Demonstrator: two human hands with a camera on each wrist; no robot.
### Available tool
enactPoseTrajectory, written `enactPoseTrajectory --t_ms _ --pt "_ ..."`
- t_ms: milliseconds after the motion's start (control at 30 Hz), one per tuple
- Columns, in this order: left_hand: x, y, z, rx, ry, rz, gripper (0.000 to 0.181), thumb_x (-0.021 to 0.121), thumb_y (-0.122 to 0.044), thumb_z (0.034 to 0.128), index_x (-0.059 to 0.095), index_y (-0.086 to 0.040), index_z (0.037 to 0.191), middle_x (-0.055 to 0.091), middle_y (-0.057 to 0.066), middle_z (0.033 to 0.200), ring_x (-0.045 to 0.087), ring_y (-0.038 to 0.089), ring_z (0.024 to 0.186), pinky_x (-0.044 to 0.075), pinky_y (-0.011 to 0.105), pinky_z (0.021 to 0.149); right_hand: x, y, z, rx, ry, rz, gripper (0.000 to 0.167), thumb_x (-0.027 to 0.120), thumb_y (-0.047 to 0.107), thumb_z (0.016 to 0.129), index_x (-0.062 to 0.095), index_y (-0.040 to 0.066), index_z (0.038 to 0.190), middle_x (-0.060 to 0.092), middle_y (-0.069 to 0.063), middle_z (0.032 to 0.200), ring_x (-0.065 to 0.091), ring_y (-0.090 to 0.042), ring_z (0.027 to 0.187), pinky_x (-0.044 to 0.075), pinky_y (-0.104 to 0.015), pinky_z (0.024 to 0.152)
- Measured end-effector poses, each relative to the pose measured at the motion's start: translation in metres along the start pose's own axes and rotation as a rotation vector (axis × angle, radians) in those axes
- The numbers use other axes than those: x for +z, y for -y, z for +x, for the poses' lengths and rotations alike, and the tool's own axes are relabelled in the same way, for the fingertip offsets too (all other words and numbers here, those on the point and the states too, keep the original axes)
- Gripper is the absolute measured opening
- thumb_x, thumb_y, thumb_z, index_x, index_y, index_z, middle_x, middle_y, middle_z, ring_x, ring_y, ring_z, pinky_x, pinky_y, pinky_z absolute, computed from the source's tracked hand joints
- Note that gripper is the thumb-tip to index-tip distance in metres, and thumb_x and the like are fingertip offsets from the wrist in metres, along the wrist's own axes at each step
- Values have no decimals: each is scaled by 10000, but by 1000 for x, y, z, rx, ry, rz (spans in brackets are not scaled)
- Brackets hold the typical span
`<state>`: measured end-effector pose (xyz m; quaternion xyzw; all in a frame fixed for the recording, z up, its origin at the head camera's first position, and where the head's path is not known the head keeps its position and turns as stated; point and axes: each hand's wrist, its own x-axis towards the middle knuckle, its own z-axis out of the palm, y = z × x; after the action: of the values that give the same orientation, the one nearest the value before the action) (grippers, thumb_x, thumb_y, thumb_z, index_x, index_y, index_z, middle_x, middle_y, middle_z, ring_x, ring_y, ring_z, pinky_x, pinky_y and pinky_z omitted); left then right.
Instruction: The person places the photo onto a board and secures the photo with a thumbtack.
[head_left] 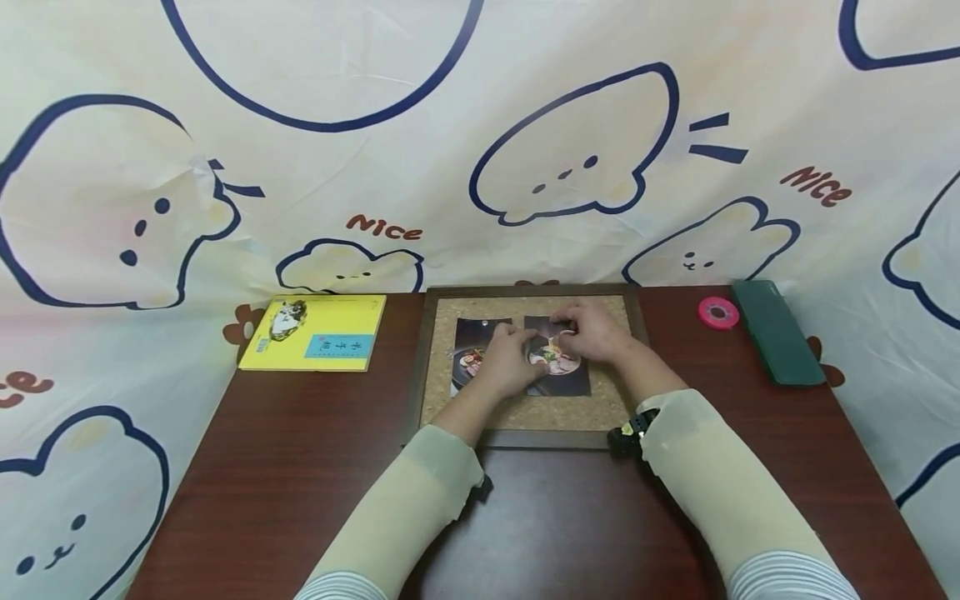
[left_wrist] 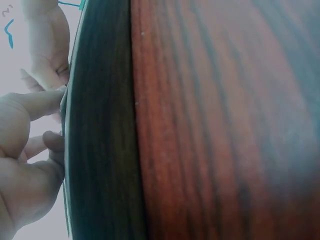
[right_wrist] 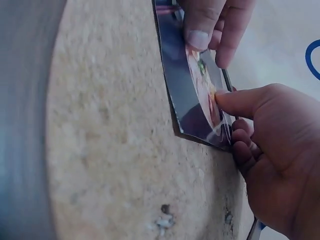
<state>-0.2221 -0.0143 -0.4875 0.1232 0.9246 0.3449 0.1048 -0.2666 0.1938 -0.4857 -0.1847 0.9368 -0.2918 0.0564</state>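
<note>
In the head view, a dark photo [head_left: 573, 385] of a plate of food lies on a framed cork board [head_left: 465, 421]. My left hand [head_left: 508, 362] grips this photo at its left side; the right wrist view shows its thumb on the printed face. At the photo's upper right, my right hand [head_left: 596, 333] pinches the edge, thumb on the picture and the other fingers curled at the rim. Partly hidden by my left hand, a second food photo [head_left: 467, 340] sits on the board to the left. The left wrist view mostly shows the board's dark frame [left_wrist: 102, 120].
A yellow book [head_left: 277, 354] lies at the back left of the brown table [head_left: 315, 467]. At the back right are a pink round roll [head_left: 708, 313] and a dark green box-shaped thing [head_left: 780, 333]. A cloth with drawn figures [head_left: 420, 167] hangs behind the table.
</note>
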Motion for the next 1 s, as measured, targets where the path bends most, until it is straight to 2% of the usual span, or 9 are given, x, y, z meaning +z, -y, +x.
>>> enactPoseTrajectory --t_ms 100,267,433,667,767,900,1000 --pt "-1 3 0 21 -4 -18 699 837 -331 879 570 -104 1484 473 159 1409 559 278 1196 497 411 1004 1 0 -3 -18 -26 31 431 733 162 897 698 42 1309 626 -149 1200 568 -281 989 489 -439 823" --pt "-3 5 -1 74 -26 -55 656 846 -291 864 606 -118 1450 510 167 1385 571 259 1124 504 424 972 -1 1 -10 5 -64 70 436 756 156 903 687 57 1322 581 -154 1329 578 -268 977 493 -414 800" --pt "-7 5 -7 97 -50 -97 621 848 -264 859 631 -123 1423 525 142 1354 575 216 1037 503 407 938 -5 1 -16 -14 -96 87 433 770 166 913 686 61 1324 588 -147 1314 586 -264 961 494 -405 783" --pt "-15 6 -17 128 -47 -139 545 810 -250 904 639 -159 1413 517 86 1331 592 193 931 522 355 794 -8 0 -32 -58 -130 101 412 793 137 899 691 12 1278 584 -134 1251 575 -269 959 486 -405 787" --pt "-20 9 -23 146 -56 -125 515 793 -209 914 647 -146 1404 533 66 1297 583 185 918 520 341 769 -9 -1 -40 -63 -144 87 399 798 145 900 698 15 1264 587 -133 1211 580 -278 971 487 -431 802" --pt "-26 14 -31 175 -72 -95 502 780 -175 922 649 -101 1401 555 106 1286 600 227 970 523 366 809 -10 -1 -52 -62 -177 73 393 806 155 896 706 29 1254 598 -133 1205 598 -302 1013 506 -477 858" --pt "-31 18 -36 193 -78 -108 487 783 -163 928 653 -76 1389 552 142 1291 631 270 1011 544 381 844 -11 0 -61 -72 -206 75 387 805 144 891 711 24 1246 602 -142 1236 616 -322 1025 513 -489 874"
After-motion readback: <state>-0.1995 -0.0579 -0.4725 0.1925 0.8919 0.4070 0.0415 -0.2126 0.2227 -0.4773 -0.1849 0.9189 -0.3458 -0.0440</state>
